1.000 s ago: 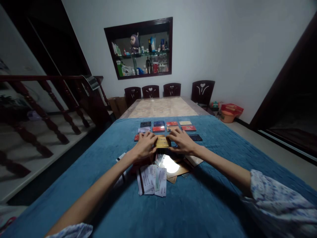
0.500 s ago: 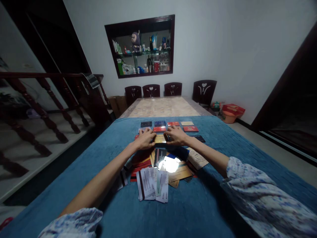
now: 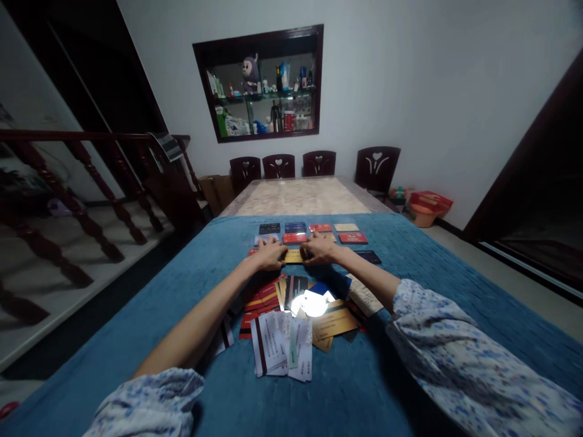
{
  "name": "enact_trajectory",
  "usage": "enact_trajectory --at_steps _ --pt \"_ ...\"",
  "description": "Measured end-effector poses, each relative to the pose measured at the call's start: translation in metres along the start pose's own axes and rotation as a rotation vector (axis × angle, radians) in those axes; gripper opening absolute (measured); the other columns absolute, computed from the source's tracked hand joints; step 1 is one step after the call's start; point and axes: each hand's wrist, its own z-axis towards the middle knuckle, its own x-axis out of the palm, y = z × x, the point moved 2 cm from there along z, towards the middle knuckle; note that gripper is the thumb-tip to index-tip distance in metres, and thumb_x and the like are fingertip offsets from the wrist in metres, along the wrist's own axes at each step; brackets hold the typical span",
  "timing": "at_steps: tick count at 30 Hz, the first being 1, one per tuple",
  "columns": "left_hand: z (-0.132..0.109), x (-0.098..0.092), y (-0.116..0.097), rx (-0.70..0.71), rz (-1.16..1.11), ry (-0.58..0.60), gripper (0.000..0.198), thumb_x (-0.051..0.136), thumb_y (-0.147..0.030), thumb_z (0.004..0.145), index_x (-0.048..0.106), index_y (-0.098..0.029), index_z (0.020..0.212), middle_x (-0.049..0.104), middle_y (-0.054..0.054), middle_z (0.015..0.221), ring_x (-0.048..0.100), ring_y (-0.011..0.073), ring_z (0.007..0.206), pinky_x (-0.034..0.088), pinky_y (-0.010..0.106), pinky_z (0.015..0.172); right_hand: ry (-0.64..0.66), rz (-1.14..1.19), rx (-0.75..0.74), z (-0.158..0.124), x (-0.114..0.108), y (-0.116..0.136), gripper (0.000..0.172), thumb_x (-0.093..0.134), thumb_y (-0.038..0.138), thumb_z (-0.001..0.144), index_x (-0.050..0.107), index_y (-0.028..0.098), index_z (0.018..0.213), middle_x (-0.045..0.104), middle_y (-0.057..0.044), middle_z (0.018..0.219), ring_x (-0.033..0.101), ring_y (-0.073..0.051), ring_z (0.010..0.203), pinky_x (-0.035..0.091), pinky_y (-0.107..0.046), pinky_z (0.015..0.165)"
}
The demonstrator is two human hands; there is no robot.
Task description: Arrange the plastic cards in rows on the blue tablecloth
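A gold plastic card [image 3: 294, 257] lies between my hands in the front row of laid-out cards. My left hand [image 3: 271, 255] pinches its left end, and my right hand [image 3: 319, 249] is closed at its right end. Beyond are rows with a black card [image 3: 269, 229], a blue card [image 3: 296, 227], a cream card [image 3: 345, 227] and a red card [image 3: 353, 238]. At right of the front row sits a dark card [image 3: 368, 257]. My hands partly cover other cards. Nearer me is a loose heap with white cards [image 3: 268, 346], red cards [image 3: 264, 296] and a tan card [image 3: 336, 321].
A blue cloth [image 3: 182, 291] covers the near part of the table, with bare marble-like tabletop [image 3: 300, 195] beyond. Dark chairs [image 3: 377, 167] stand at the far end. Wooden railing [image 3: 86, 200] runs along the left. A bright light spot [image 3: 314, 302] washes out part of the heap.
My right hand has shifted slightly left, its fingers drawn closer around the gold card's end. My right forearm has moved left too. The view has shifted slightly; the laid-out cards look unchanged.
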Motion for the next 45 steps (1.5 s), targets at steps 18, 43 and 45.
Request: enact_trajectory --at_steps 18,43,45 --pt "0.009 0.011 -0.002 -0.083 -0.032 -0.015 0.029 0.055 -0.016 0.071 0.064 -0.018 0.098 0.060 0.015 0.117 0.046 0.0353 0.117 0.038 0.057 0.096 0.053 -0.018 0.012 0.013 0.003 0.000 0.035 0.063 0.037 0.075 0.073 0.021 0.104 0.068 -0.013 0.118 0.053 -0.036 0.118 0.045 -0.048 0.091" --pt "-0.018 0.002 -0.020 -0.131 -0.092 -0.144 0.047 0.052 -0.010 0.072 0.058 -0.019 0.118 0.055 0.015 0.128 0.039 0.0362 0.125 0.035 0.059 0.097 -0.141 0.023 -0.096 -0.018 -0.011 -0.008 0.040 0.059 0.029 0.083 0.067 0.026 0.121 0.064 -0.011 0.123 0.047 -0.033 0.119 0.040 -0.046 0.093" --pt "-0.022 0.001 -0.025 -0.112 -0.113 -0.167 0.048 0.053 -0.010 0.072 0.059 -0.019 0.119 0.055 0.015 0.128 0.038 0.0362 0.126 0.034 0.058 0.097 -0.180 0.032 -0.109 -0.028 -0.008 -0.012 0.040 0.057 0.021 0.082 0.068 0.024 0.121 0.065 -0.010 0.122 0.047 -0.031 0.117 0.039 -0.042 0.091"
